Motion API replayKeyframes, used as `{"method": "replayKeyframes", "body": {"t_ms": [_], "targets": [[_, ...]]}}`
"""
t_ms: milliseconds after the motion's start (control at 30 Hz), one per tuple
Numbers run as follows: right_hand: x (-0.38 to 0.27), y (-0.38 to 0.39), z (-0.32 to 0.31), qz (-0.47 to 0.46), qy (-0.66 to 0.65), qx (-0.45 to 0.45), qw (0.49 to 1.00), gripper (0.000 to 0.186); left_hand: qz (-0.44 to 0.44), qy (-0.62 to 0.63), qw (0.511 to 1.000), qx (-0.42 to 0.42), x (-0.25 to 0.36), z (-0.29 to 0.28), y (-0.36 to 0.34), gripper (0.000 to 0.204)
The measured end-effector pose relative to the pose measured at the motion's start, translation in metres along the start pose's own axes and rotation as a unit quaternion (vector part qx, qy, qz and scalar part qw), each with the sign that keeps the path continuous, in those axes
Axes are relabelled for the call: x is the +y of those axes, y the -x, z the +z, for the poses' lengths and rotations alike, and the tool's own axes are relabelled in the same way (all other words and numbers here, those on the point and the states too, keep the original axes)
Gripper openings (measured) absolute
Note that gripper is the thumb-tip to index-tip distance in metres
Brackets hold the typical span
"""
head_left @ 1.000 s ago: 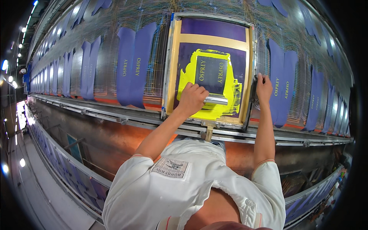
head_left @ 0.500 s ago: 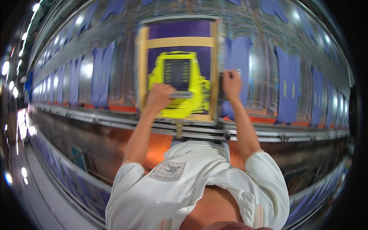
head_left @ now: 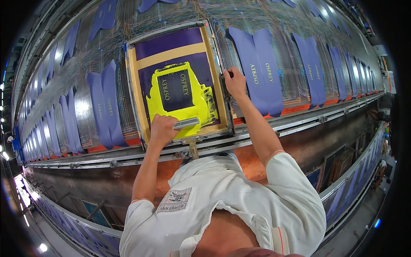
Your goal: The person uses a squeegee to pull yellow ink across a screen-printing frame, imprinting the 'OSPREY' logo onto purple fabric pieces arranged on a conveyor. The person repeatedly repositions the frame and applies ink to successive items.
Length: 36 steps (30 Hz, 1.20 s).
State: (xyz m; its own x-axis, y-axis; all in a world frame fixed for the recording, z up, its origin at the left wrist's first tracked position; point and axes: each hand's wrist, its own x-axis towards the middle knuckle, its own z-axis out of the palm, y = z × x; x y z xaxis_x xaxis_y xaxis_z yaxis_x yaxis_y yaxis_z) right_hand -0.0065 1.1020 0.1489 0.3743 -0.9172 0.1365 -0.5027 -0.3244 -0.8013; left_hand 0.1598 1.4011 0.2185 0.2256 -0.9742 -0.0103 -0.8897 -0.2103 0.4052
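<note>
Yellow letters (head_left: 185,84) mark the screen (head_left: 175,95); left hand (head_left: 164,130) clamps the squeegee (head_left: 186,123), right hand (head_left: 235,85) curls at the frame (head_left: 216,70), grip unclear.

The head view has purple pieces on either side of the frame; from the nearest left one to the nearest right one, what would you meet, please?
Left purple piece, left hand, silver bar-shaped tool, right hand, right purple piece.

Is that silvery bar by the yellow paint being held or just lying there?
Held: the left hand is closed around one end of the silvery bar; the rest shows against the yellow paint.
</note>
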Motion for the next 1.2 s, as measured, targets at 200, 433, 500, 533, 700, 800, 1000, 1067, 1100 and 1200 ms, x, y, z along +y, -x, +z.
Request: {"method": "replayKeyframes", "body": {"t_ms": [200, 433, 500, 533, 700, 800, 1000, 1067, 1100, 1200], "targets": [[-0.037, -0.02, -0.017, 0.007, 0.267, -0.128, 0.955, 0.023, 0.005, -0.009, 1.0, 0.021, -0.044, -0.014, -0.062, 0.024], [-0.137, -0.082, 0.05, -0.244, 0.092, -0.322, 0.91, 0.032, 0.01, -0.013, 0.999, 0.029, -0.106, -0.047, -0.183, 0.022], [-0.147, -0.09, 0.071, -0.252, 0.179, -0.363, 0.879, 0.027, 0.015, -0.032, 0.998, 0.048, -0.113, -0.049, -0.195, 0.021], [-0.149, -0.091, 0.082, -0.247, 0.208, -0.377, 0.868, 0.025, -0.01, -0.045, 0.999, 0.006, -0.115, -0.048, -0.198, 0.019], [-0.127, -0.063, 0.093, -0.301, 0.198, -0.328, 0.873, 0.018, 0.012, -0.01, 0.998, 0.054, -0.109, -0.026, -0.172, 0.014], [-0.114, -0.013, 0.074, -0.321, 0.188, -0.339, 0.864, 0.019, 0.021, -0.008, 0.997, 0.075, -0.087, -0.008, -0.124, 0.009], [-0.116, 0.083, 0.029, -0.308, 0.161, -0.341, 0.873, 0.021, 0.03, 0.021, 0.995, 0.091, -0.036, 0.009, -0.032, 0.018], [-0.119, 0.07, 0.029, -0.323, 0.159, -0.325, 0.875, 0.019, 0.037, 0.011, 0.996, 0.085, -0.043, 0.003, -0.046, 0.017], [-0.12, 0.055, 0.034, -0.332, 0.161, -0.31, 0.876, 0.019, 0.038, -0.002, 0.995, 0.091, -0.052, -0.002, -0.061, 0.016], [-0.128, -0.013, 0.06, -0.374, 0.163, -0.277, 0.87, 0.016, 0.026, -0.025, 0.996, 0.077, -0.081, -0.022, -0.122, 0.015]]}}
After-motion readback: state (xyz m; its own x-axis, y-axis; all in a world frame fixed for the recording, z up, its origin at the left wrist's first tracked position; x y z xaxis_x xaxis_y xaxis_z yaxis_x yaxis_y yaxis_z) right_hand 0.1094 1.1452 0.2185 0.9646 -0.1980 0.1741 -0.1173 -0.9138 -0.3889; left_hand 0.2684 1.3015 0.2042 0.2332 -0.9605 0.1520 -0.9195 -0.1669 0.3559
